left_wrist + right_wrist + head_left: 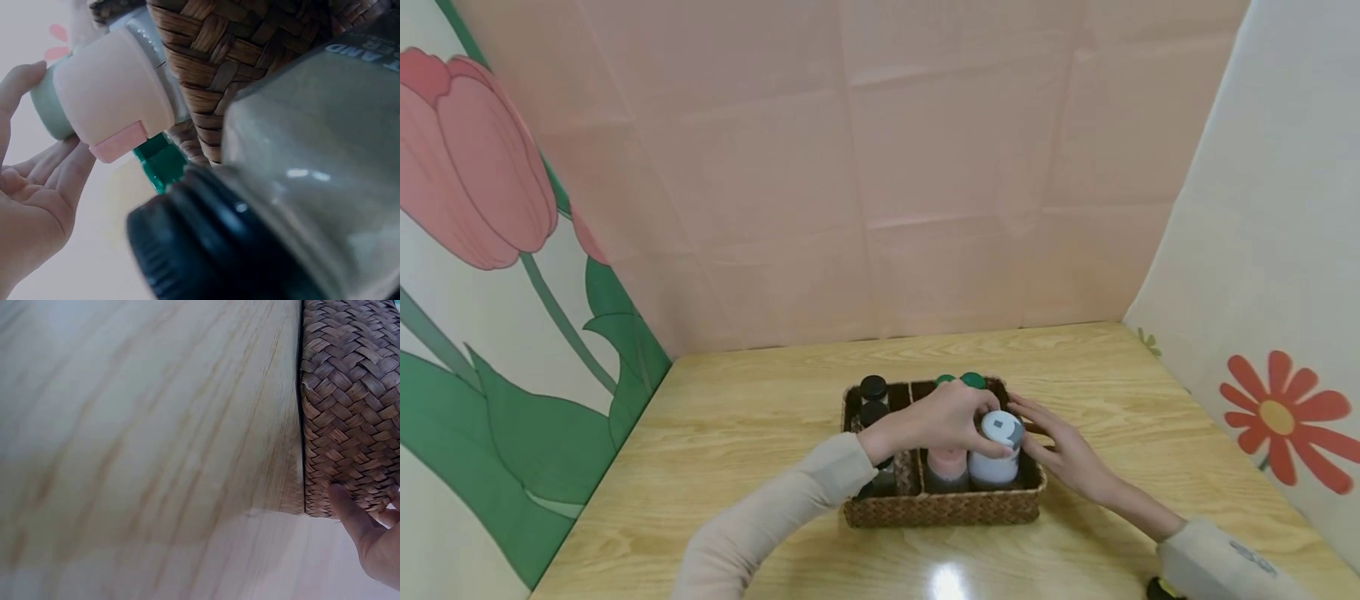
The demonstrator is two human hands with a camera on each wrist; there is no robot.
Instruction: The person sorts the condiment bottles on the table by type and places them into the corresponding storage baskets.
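Observation:
A brown woven basket (943, 510) with a divider holds several jars. My left hand (951, 417) reaches over it from the left, thumb and fingers around the pale lid of a whitish jar (994, 468) in the front right. Beside that jar stands a pink-lidded jar (112, 94), close to the left hand (40, 206) in the left wrist view. My right hand (1075, 462) lies along the basket's right side with fingers extended. In the right wrist view, the right hand (378, 550) touches the woven wall (350, 412).
Black-capped jars (874, 387) stand in the basket's left compartment, and one black cap (200, 244) looms near the left wrist camera. Green caps (972, 380) show at the back right. The wooden table (737, 433) meets a pink backdrop (850, 208) and patterned side walls.

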